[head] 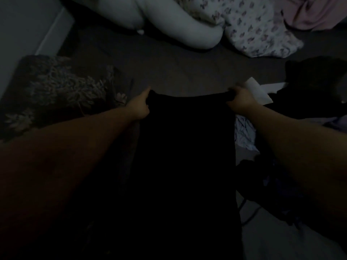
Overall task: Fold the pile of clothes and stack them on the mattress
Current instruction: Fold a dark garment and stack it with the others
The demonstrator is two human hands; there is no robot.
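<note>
Left hand (139,106) and right hand (239,101) each pinch a top corner of the black garment (185,147) mid-frame, stretching it flat for folding

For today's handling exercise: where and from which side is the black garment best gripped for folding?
Grip the black garment at the two far corners of its top edge, coming in from each side, as the left hand and right hand do now. That edge is pulled straight between them, so the cloth probably hangs flat and even.
</note>
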